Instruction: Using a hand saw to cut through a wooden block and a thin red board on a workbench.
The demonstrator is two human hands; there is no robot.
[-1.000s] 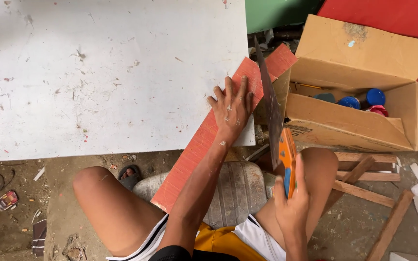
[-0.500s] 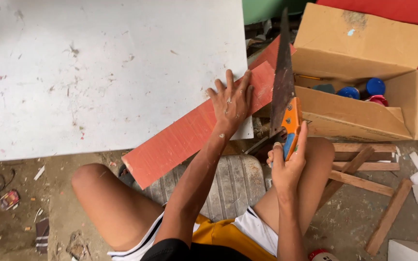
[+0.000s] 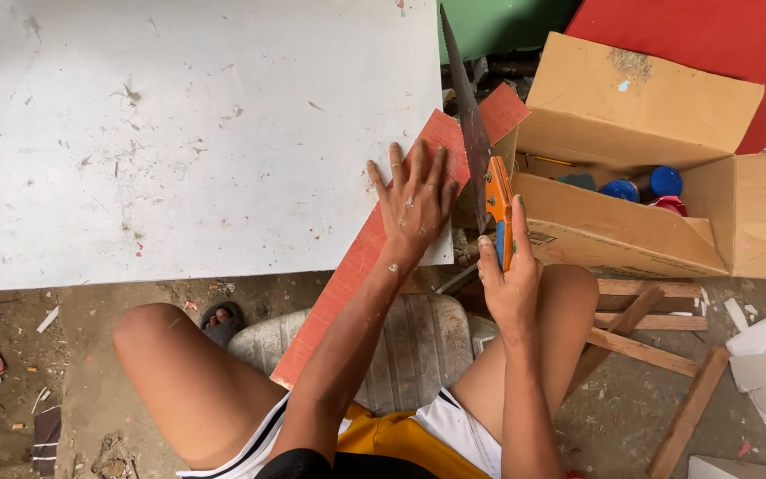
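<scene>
Gaping at the right, a cardboard box [image 3: 640, 168] lies with its flaps open; inside show blue round caps [image 3: 642, 184], a red one beside them and a thin yellow stick near its back wall. The red board [image 3: 361, 253], long, narrow and flat, runs slantwise from the box's near corner down toward the person's lap, lying over the corner of a big white panel [image 3: 188, 133]. The left hand [image 3: 414, 200] is spread flat, fingers splayed, pressing on the board and gripping nothing. The right hand [image 3: 509, 279] is closed round the orange handle of a handsaw [image 3: 476, 151], whose dark blade stands on edge across the board's upper end, just beside the left hand.
</scene>
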